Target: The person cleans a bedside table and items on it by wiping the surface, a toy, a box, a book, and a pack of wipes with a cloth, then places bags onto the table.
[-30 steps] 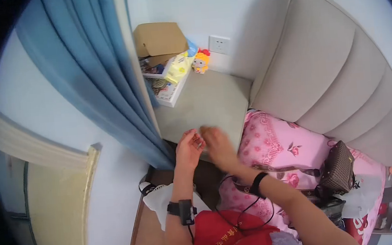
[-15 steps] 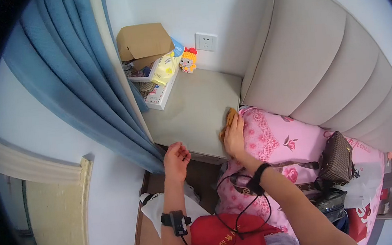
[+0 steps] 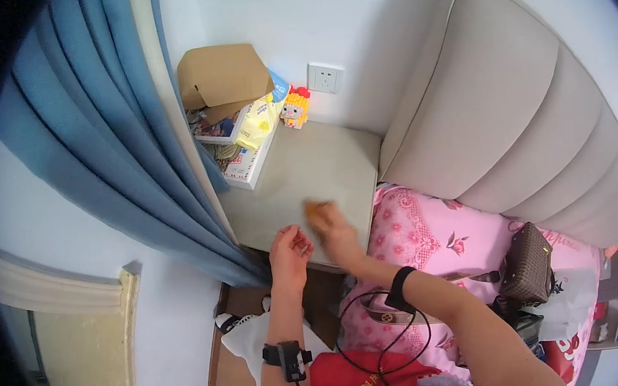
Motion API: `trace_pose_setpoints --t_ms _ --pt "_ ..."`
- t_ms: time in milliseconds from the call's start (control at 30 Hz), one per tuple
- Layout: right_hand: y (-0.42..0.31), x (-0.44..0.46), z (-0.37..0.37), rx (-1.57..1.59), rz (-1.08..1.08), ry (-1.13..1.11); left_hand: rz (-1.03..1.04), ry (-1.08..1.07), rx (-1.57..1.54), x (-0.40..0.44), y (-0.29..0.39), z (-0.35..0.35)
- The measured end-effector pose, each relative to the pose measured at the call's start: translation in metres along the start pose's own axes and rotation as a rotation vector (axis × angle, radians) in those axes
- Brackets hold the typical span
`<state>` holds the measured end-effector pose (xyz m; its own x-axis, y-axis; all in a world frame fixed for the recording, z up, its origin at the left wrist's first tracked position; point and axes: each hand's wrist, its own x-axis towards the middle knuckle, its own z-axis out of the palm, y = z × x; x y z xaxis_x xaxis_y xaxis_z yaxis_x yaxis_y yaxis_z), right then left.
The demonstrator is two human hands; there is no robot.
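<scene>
My right hand (image 3: 338, 236), smeared by motion, is closed on a brown-orange cloth (image 3: 317, 213) against the grey top of the nightstand (image 3: 328, 158), near its front middle. Only part of the cloth shows past my fingers. My left hand (image 3: 290, 252) is at the nightstand's front left edge with its fingers loosely curled and a little apart. I see nothing in it. Whether it touches the edge I cannot tell.
At the nightstand's back left are a cardboard box (image 3: 225, 75), a yellow packet (image 3: 260, 124), a white box (image 3: 250, 170) and a toy figure (image 3: 294, 109). A blue curtain (image 3: 115, 158) hangs left. Right is a bed with a pink pillow (image 3: 429, 226) and brown handbag (image 3: 527, 266). Black cables loop by my right wrist.
My right hand has moved the cloth left from the nightstand's right edge toward its front middle. The left hand stays near the front left edge. The view has shifted slightly.
</scene>
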<state>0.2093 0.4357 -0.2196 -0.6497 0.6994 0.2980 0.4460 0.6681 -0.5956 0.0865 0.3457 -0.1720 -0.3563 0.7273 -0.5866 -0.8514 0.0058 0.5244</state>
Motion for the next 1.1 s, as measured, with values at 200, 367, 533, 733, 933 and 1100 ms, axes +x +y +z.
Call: trace_pose_setpoints --t_ms 200,367,533,733,933,1100 --pt "0.018 0.093 -0.024 0.015 0.032 0.190 0.037 0.028 0.023 -0.005 -0.002 0.005" --pt "0.130 0.163 -0.049 -0.883 0.484 -0.130 0.025 0.037 0.041 -0.003 -0.001 0.002" --pt "0.156 0.163 -0.030 -1.095 0.500 -0.208 0.032 0.052 0.030 -0.002 0.002 -0.017" --pt "0.130 0.122 -0.029 -1.055 0.328 -0.161 0.086 0.066 -0.009 0.002 0.014 -0.021" --pt "-0.004 -0.056 -0.028 -0.574 0.309 0.008 0.064 0.073 0.010 -0.001 0.010 -0.025" --pt "-0.073 -0.135 -0.054 0.019 0.253 -0.547 0.087 0.085 0.027 -0.014 0.008 -0.019"
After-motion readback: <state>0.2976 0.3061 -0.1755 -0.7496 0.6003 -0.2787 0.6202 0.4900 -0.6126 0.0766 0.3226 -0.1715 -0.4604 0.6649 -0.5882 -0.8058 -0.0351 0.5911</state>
